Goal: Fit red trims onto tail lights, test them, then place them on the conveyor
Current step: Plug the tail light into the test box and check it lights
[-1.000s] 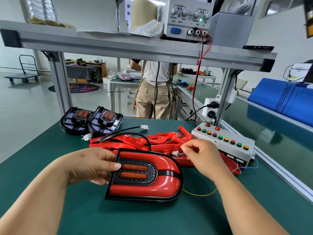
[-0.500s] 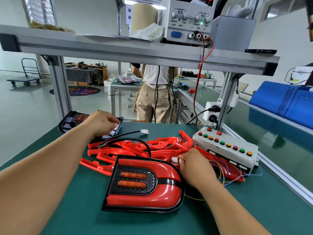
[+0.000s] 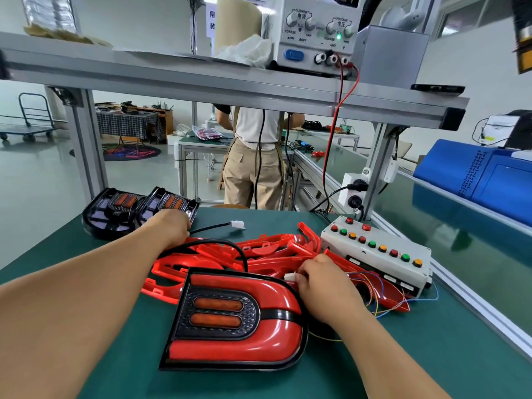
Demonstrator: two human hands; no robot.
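The trimmed tail light (image 3: 239, 321) lies flat on the green worktable (image 3: 417, 355) in front of the person, its red trim wrapped around the dark centre with two orange lenses. The right hand (image 3: 319, 286) sits at that lamp's far right corner, fingers curled in tight, with thumb and fingertips pinching a small white connector (image 3: 289, 277) just beside the rim; coloured wires (image 3: 374, 295) trail from under the hand toward the button box (image 3: 374, 251). The left hand (image 3: 169, 226) reaches across the pile of loose red trims (image 3: 259, 251) and rests on the near edge of the right-hand one of two untrimmed tail lights (image 3: 169, 201). Its fingers are hidden behind the knuckles, so whether it actually grips the housing cannot be told. A loose white plug (image 3: 237, 224) on a black cable lies near that hand.
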